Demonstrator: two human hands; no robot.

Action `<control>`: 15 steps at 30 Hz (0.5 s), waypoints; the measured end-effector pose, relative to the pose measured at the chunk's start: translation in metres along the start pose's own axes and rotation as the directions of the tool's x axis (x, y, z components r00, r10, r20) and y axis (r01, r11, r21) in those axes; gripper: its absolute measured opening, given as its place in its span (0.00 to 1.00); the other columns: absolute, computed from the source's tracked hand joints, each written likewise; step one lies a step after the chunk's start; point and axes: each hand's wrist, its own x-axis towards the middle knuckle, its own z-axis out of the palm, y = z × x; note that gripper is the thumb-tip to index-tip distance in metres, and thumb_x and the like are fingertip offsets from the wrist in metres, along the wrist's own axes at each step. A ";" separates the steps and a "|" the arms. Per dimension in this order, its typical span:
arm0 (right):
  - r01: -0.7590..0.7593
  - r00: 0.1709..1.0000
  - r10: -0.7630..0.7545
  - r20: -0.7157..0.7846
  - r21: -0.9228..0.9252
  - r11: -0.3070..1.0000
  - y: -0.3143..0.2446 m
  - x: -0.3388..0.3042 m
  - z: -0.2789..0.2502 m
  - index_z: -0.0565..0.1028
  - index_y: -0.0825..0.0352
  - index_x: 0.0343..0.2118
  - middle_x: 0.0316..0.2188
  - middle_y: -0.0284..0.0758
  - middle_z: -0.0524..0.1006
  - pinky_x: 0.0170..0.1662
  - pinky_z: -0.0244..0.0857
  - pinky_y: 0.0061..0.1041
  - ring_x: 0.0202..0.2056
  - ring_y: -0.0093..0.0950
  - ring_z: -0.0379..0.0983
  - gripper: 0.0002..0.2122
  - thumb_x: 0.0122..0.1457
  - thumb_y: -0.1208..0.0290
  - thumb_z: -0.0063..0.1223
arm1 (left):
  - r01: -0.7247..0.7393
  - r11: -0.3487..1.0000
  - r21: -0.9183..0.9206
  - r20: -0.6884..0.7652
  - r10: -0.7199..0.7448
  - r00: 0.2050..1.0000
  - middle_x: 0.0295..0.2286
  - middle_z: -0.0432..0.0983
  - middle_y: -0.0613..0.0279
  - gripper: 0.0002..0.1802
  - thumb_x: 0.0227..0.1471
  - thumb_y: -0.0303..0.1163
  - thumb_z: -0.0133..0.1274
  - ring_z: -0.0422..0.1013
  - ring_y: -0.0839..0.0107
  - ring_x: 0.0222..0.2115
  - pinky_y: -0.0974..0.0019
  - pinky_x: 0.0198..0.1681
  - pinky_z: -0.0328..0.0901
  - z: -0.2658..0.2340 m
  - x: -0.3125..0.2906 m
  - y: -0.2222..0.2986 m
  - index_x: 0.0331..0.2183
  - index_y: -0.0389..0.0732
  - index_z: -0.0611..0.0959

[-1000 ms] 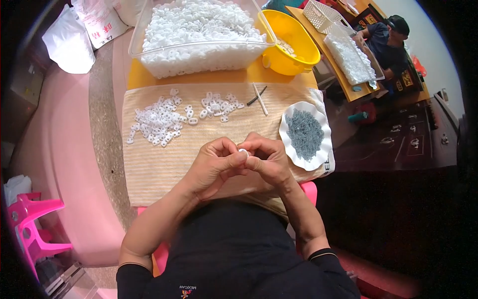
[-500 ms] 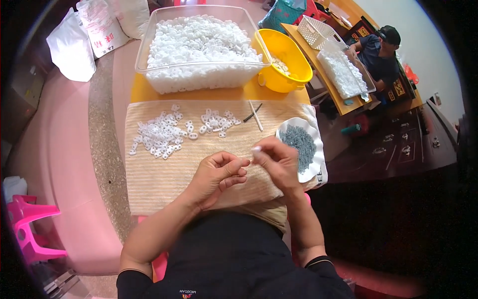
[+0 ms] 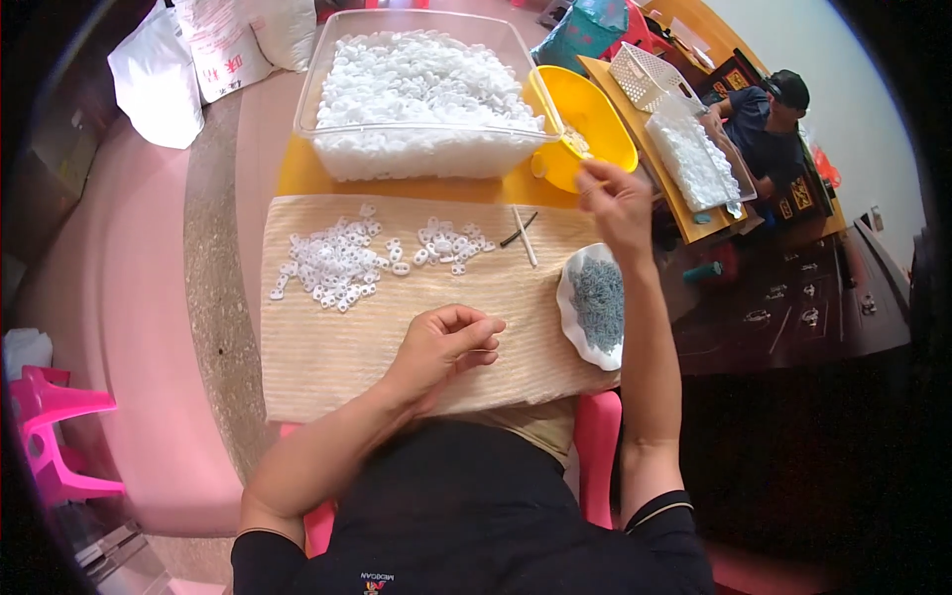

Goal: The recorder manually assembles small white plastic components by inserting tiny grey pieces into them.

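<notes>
In the head view, the left grip (image 3: 443,344) was pinched together, maybe empty, with white pieces (image 3: 332,263) ahead-left and grey bits (image 3: 597,299) right of it, while the right grip (image 3: 619,206), too blurry to tell, was by the yellow tub (image 3: 607,121).

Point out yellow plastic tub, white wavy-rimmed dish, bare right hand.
Yellow plastic tub (image 3: 602,111), head view: inner surface.
White wavy-rimmed dish (image 3: 566,305), head view: left rim.
Bare right hand (image 3: 622,210), head view: back of hand.

A yellow table (image 3: 521,186) holds a clear plastic bin (image 3: 347,130), yellow basin (image 3: 607,114) and beige striped cloth (image 3: 322,357), topped by white 2-holed pieces (image 3: 332,260) in 2 piles, crossed white (image 3: 526,241) and black sticks (image 3: 510,239), and a white wavy-rimmed dish (image 3: 572,329).
</notes>
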 end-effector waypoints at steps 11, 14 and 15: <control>0.351 0.846 -0.084 0.526 -0.431 0.832 -0.017 -0.053 0.068 0.77 0.69 0.37 0.34 0.44 0.75 0.42 0.64 0.38 0.39 0.44 0.71 0.11 0.51 0.71 0.56 | -0.044 0.997 -0.067 0.021 0.046 0.999 0.25 0.75 0.64 0.16 0.58 0.40 0.50 0.71 0.79 0.25 0.73 0.32 0.70 0.001 -0.001 -0.003 0.30 0.34 0.79; 0.415 0.832 -0.071 0.550 -0.533 0.737 -0.015 -0.053 0.072 0.77 0.68 0.35 0.33 0.43 0.75 0.40 0.65 0.39 0.37 0.44 0.72 0.09 0.52 0.70 0.53 | -0.040 0.998 -0.057 0.017 0.041 0.999 0.24 0.75 0.64 0.16 0.58 0.39 0.50 0.71 0.79 0.25 0.73 0.32 0.70 0.001 -0.002 -0.001 0.30 0.34 0.79; 0.415 0.825 -0.027 0.564 -0.574 0.706 -0.014 -0.053 0.073 0.77 0.67 0.34 0.33 0.42 0.75 0.39 0.66 0.40 0.36 0.44 0.73 0.08 0.53 0.70 0.53 | -0.043 0.998 -0.052 0.017 0.044 0.999 0.24 0.75 0.64 0.16 0.58 0.39 0.50 0.71 0.78 0.25 0.73 0.32 0.70 0.002 -0.003 -0.001 0.30 0.34 0.79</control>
